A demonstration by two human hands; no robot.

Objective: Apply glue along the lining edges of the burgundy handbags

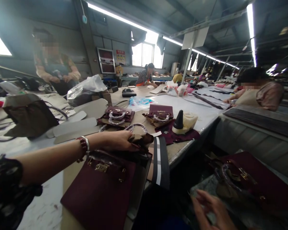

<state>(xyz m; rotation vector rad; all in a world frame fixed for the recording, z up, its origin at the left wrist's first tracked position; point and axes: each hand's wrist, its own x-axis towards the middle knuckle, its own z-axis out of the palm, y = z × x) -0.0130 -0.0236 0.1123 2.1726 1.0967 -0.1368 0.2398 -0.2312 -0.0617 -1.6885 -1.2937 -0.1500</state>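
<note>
My left hand (121,140) reaches across a burgundy handbag (98,188) at the table's edge. Its fingers are closed on bunched brown material at the bag's top, beside a wrapped handle; the fingertips are partly hidden. Gold fittings show on the bag's burgundy flap. At the lower right, my right hand (211,209) is open, its fingers apart and nothing visible in them. Close to it, a second burgundy handbag (261,179) lies tilted, with plastic-wrapped handles.
Two small burgundy handbags (159,113) stand farther back, near a cream bottle (186,123) with a black nozzle. Striped strips (162,163) overhang the table edge. A brown bag (30,116) is at left. Several people work around, one person (56,68) across the table.
</note>
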